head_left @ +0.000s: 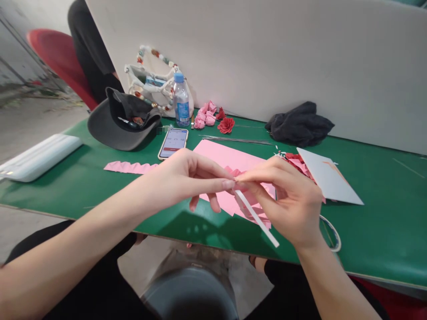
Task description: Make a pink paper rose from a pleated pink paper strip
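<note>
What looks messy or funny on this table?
Nothing is spilled or broken. The dark cap lies upside down beside the phone, and a black cloth sits crumpled by the white board.

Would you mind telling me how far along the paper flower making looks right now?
Done: pink paper roses and a red rose lie beside the bottle. In hand: the left hand and right hand pinch the top of a white strip. Remaining: the pink sheet, a scalloped pink strip and the wires lie untouched.

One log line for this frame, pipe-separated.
left hand: pinching white strip top | right hand: gripping white strip | below: pink paper on green table
</note>
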`<state>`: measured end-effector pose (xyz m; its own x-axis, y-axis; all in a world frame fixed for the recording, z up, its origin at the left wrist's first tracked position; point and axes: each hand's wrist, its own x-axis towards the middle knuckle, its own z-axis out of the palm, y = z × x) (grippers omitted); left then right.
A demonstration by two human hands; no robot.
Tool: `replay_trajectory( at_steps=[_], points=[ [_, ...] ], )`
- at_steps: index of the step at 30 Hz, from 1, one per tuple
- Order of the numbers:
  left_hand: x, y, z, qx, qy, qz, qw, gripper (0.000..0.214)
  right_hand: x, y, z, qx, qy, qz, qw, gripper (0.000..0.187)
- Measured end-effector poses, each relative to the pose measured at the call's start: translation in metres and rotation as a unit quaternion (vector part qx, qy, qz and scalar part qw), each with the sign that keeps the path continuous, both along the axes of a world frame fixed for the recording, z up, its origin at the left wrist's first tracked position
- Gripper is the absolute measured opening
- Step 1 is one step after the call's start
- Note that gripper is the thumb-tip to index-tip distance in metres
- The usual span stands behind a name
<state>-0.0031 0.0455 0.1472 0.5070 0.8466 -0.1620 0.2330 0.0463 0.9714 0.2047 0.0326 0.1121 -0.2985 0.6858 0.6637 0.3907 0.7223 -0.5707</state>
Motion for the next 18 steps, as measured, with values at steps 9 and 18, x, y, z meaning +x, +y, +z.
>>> replay_trajectory(
  at_steps=[9,18],
  points=[
    [0.003,0.000,0.000,0.006,0.022,0.028,0.999,0.009,-0.003,0.001,-0.002,-0.032,0.016,-0.008,0.999,0.018],
    [0.001,0.000,-0.010,0.068,0.031,0.029,0.997,0.009,-0.004,-0.002,0.004,-0.206,0.057,-0.017,0.977,0.006]
  ],
)
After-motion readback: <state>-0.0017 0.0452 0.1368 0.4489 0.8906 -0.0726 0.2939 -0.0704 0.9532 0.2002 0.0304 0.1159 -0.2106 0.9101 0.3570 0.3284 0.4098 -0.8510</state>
